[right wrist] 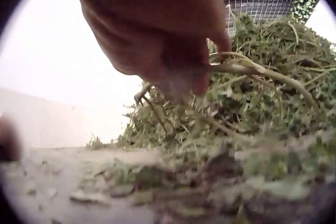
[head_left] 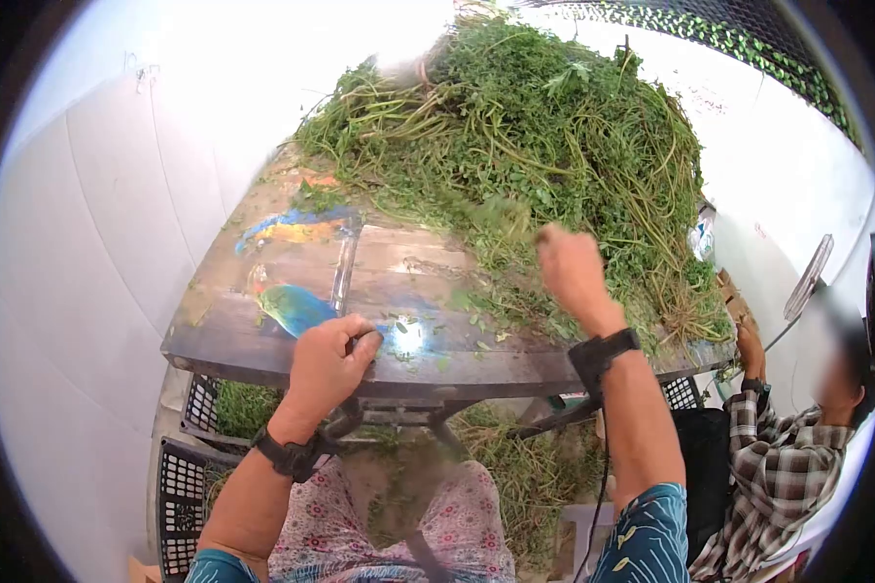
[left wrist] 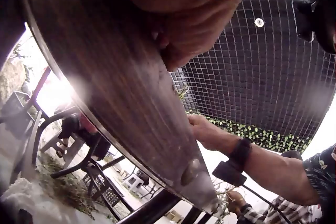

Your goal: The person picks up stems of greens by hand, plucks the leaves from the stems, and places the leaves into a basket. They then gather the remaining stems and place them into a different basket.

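Note:
My right hand (head_left: 572, 272) is raised over the near edge of a big heap of leafy green stems (head_left: 554, 126). Its fingers pinch a thin stem (right wrist: 236, 68), and a blurred leafy sprig (head_left: 501, 212) shows to the left of the fingertips. Above the table's front edge, my left hand (head_left: 332, 360) has its fingers curled and the thumb against them, with nothing visible in it. The left wrist view shows that hand (left wrist: 189, 14) over the brown tabletop (left wrist: 121, 87). Loose leaves lie around both hands.
The table (head_left: 399, 255) has a painted bird picture. Black crates (head_left: 180, 496) with greens stand below left, and cut stems (head_left: 535, 476) lie on the floor. A person in a checked shirt (head_left: 797, 466) sits at the right, one hand by the table corner.

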Demonstrator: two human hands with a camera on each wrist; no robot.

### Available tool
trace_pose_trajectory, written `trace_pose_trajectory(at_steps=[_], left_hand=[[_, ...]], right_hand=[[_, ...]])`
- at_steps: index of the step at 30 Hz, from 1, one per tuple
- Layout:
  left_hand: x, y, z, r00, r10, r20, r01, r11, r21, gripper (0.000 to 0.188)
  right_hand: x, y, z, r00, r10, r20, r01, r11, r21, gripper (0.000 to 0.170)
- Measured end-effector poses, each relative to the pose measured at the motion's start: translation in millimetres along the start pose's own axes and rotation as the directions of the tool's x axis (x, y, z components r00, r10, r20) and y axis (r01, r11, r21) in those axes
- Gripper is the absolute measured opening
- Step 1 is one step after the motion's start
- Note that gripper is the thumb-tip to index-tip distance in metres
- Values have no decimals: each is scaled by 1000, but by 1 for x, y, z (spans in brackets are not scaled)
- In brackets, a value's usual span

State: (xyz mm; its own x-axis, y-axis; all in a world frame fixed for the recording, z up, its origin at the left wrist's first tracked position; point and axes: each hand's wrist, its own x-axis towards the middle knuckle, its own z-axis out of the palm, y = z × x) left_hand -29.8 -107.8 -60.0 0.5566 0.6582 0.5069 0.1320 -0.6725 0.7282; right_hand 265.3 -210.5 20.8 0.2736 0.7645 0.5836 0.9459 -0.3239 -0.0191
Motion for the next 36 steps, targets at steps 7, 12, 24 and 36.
trace_pose_trajectory(at_steps=[7,12,24,36], left_hand=[[-1,0,1,1000,16,-8,-16,1000,-22,13],[0,0,0,999,-30,19,30,1000,6,16],[-1,0,1,998,-57,-14,55,992,-114,12],[-34,48,13,982,-77,174,151,870,-468,9]], right_hand=[[28,-5,-96,814,310,-491,20,830,557,21],[19,9,-124,660,477,-580,286,555,781,16],[-95,38,-230,852,318,-416,430,28,902,20],[-241,-96,-117,775,632,-6,82,-91,992,20]])
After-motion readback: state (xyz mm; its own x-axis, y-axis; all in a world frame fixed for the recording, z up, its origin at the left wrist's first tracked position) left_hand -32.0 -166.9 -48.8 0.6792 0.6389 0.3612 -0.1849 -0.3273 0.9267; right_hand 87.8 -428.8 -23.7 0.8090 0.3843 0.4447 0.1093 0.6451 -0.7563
